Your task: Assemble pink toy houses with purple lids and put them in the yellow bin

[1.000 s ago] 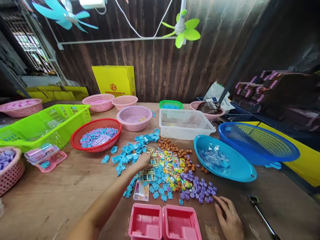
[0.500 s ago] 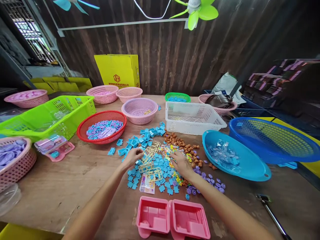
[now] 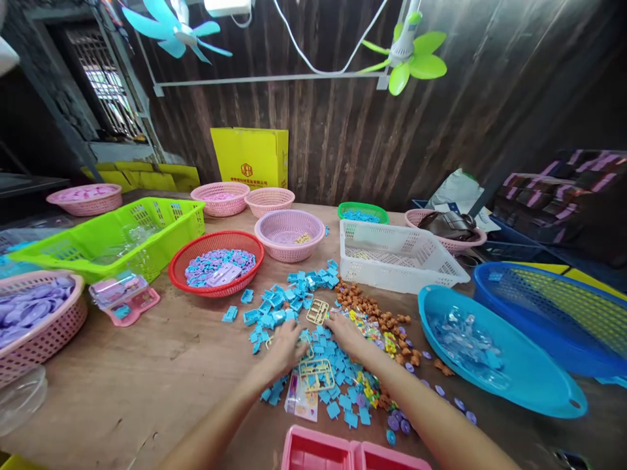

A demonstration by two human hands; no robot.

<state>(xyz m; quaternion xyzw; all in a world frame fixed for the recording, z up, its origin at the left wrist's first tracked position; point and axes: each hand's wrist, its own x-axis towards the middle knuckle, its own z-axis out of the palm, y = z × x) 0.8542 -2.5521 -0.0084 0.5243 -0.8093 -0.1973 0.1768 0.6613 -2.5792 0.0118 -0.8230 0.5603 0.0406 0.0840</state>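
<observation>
- My left hand lies palm down on the heap of small blue square plastic pieces in the middle of the wooden counter. Its fingers curl into the heap. I cannot tell whether this grip is closed on anything.
- My right hand lies just beside it, fingertips next to one pale yellow plastic lattice frame. I cannot tell whether this grip is apart or clamped either.
- A second pale yellow lattice frame lies on the blue pieces between my forearms.
- Risk: the frames look thin and open. A finger hooked through one can bend it or drag blue pieces along.
- Risk: the heap touches the strip of small multicoloured plastic pieces and the brown nugget-shaped pieces. A sideways sweep of my right hand can mix the sorts.
- Risk: the purple round plastic pieces lie just beside my right forearm. A drag of that forearm can scatter them.
- Risk: the printed paper card lies near the pink moulded plastic tray. A pull of my left hand toward me can shove it.
- Change: half a second earlier my hands are apart, the left at the frames on the heap's left side and the right on the multicoloured pieces. Now they lie close together at the heap's centre.
- Change: one second earlier my right hand rests on the counter by the purple pieces.
- Change: the pink tray shows whole earlier. Now the lower picture edge cuts it.
</observation>
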